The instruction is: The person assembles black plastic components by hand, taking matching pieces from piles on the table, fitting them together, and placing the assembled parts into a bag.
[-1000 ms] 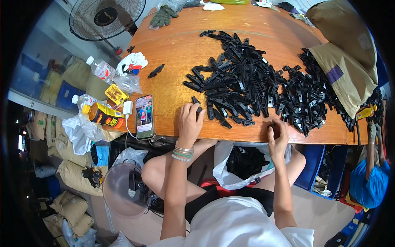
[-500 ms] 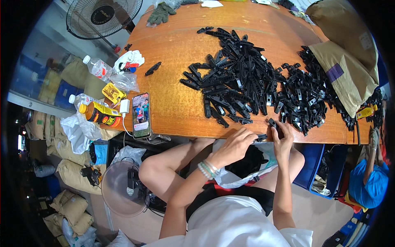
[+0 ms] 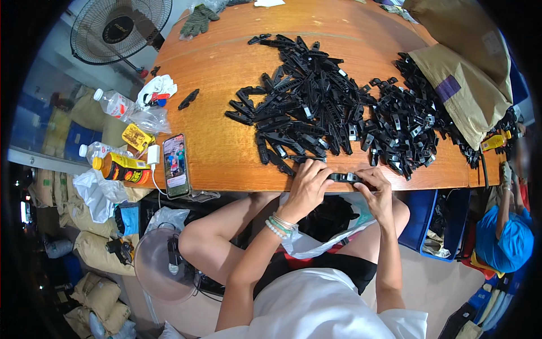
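Note:
At the table's near edge, my left hand [image 3: 307, 185] and my right hand [image 3: 376, 191] pinch opposite ends of a black plastic part [image 3: 343, 177]. It lies level between them, with a small shiny spot near its right end. My fingertips hide both ends. Just beyond my left hand spreads a heap of long, narrow black plastic parts [image 3: 316, 85]. Beyond my right hand lies a pile of small black plastic clips [image 3: 401, 124], some with shiny metal bits. Below my hands, an open white plastic bag [image 3: 299, 246] in my lap holds more black parts.
On the wooden table [image 3: 209, 147], a phone [image 3: 176, 164] and several bottles stand left, with one loose black part [image 3: 188, 99]. A brown paper sack [image 3: 468, 85] leans at the right. A blue crate [image 3: 420, 226] sits below the right edge. Another person in blue [image 3: 504, 237] is far right.
My left hand has risen to the table edge, and the parts in my two hands have come into one line between them. The whole view has shifted slightly.

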A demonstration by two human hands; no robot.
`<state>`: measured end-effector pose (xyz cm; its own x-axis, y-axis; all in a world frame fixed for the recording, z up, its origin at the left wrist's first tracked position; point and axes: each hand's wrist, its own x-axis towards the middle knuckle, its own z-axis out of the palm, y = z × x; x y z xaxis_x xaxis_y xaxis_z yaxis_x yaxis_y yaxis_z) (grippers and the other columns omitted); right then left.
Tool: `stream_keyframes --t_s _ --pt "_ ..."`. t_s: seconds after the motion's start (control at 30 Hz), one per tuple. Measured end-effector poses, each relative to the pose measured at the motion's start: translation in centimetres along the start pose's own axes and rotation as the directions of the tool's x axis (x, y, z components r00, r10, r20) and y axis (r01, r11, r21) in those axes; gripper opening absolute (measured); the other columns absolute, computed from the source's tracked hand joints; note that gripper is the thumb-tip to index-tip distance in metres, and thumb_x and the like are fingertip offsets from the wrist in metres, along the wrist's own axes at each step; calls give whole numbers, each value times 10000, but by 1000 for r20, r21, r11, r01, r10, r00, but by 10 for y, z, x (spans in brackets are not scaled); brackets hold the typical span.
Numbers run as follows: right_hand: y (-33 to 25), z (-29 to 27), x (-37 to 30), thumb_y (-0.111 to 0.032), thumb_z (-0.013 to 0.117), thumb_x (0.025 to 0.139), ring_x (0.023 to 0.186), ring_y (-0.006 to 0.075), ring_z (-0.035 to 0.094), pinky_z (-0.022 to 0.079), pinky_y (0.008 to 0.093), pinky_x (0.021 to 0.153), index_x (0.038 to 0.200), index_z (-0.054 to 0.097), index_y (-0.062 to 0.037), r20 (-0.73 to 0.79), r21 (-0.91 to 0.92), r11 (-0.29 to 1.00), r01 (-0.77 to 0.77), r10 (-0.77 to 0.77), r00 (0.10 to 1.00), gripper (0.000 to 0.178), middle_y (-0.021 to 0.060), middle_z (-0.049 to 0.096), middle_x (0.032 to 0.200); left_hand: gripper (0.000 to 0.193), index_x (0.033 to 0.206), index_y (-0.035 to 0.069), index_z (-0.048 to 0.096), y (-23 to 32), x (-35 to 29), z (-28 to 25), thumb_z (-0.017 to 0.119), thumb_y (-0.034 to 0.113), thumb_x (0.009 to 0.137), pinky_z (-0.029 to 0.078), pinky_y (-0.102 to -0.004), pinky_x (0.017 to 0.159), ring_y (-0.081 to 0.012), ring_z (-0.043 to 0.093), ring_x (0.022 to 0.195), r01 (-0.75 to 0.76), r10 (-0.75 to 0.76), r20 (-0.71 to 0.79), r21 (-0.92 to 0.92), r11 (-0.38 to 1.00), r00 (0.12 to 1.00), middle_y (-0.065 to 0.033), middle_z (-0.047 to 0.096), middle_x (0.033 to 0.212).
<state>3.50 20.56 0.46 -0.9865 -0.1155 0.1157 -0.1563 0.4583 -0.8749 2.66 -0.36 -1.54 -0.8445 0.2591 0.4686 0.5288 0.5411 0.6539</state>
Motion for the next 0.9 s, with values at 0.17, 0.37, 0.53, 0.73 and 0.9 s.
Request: stream_keyframes --t_s 0.17,0.37,0.53,0.73,0.9 --pt "6 -3 6 45 705 738 837 210 583 455 287 752 1041 692 34 48 5 997 81 -81 996 303 99 619 886 198 963 -13 631 -5 1 -4 678 47 781 432 -396 838 -287 509 933 -16 20 72 -53 998 997 -106 559 959" --pt "8 -6 2 44 709 731 869 208 587 457 292 783 1031 695 38 69 39 999 -25 23 997 301 86 624 917 181 938 -16 628 -4 1 -1 677 44 775 431 -400 831 -291 514 921 -19 23 68 -59 998 997 -109 562 941" --pt "5 -4 6 13 700 751 932 249 564 432 331 854 1020 686 39 95 23 998 63 -65 993 270 107 605 951 189 934 -7 637 -1 6 -6 692 40 758 428 -397 802 -292 529 893 -43 46 60 -46 998 997 -98 580 910" --pt "3 -4 4 14 717 732 929 209 544 420 314 865 1018 701 20 88 38 999 20 -24 996 286 73 593 933 192 928 -6 654 -7 2 -4 710 45 751 452 -399 769 -299 542 868 -19 24 57 -89 996 998 -108 589 913" --pt "4 -7 3 -8 730 738 921 211 546 427 317 857 1038 706 10 88 142 989 -45 33 996 302 75 603 923 198 944 -7 655 -8 2 -4 705 38 758 452 -397 768 -300 540 858 -11 16 61 -81 997 998 -113 590 923"
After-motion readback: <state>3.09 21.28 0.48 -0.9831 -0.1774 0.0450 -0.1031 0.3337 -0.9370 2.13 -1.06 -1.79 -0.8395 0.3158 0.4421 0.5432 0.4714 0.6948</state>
